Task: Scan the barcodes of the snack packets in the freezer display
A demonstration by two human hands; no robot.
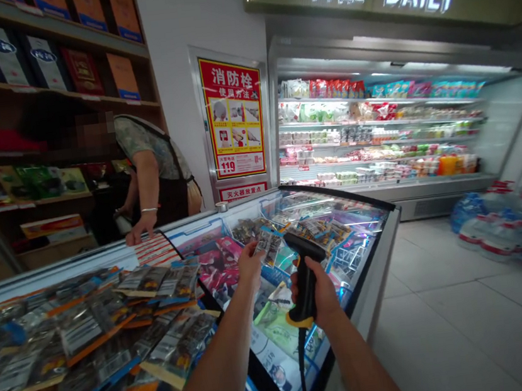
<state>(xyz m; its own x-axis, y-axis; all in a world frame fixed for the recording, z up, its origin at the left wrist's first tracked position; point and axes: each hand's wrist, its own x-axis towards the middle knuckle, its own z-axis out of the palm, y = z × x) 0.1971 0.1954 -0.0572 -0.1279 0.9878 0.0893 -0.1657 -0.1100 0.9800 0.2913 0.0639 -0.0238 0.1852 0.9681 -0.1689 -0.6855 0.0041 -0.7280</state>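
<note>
My right hand (323, 289) is wrapped round the handle of a black and yellow barcode scanner (305, 275), whose cable hangs down toward me. Its head is turned left, toward a small clear packet (268, 245) with a printed label. My left hand (249, 263) pinches that packet by its near edge, just left of the scanner head. Both hands are above a chest freezer (389, 208) with a glass lid, and bagged goods show beneath them. To the left, many similar flat packets (87, 328) lie heaped on the freezer top.
Across the freezer a co-worker (155, 151) bends forward, one hand beside striped price labels (156, 249) on the edge. Shelves of boxed goods (84, 71) stand behind. A lit refrigerated display (376, 124) is at the back right. Bottled water packs (497, 223) sit on the floor at right.
</note>
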